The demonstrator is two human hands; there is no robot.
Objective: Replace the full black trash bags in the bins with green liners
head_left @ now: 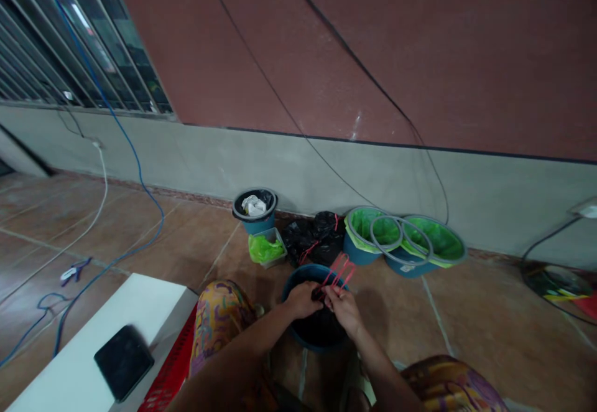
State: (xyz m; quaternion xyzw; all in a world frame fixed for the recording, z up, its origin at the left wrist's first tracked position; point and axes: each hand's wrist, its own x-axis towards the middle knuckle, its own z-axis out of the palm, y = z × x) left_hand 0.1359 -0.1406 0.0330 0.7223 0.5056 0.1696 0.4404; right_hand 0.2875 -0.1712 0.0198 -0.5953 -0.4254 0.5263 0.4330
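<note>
A blue bin (288,284) stands on the floor between my knees, with a black garbage bag (321,328) inside it. Over the bin's mouth, my left hand (303,300) is closed on the gathered top of the bag. Close beside it, my right hand (342,307) pinches the pink drawstring (344,267), whose loops stick up past the rim. My fingers partly hide where bag and string meet.
Beyond the bin lie tied black bags (321,238). To their right are two green-lined bins (366,251) with loose grey rings (379,256). At left stand a black-lined bin (261,224), a small tub (278,256) and a white box (163,297) bearing a black device (124,362).
</note>
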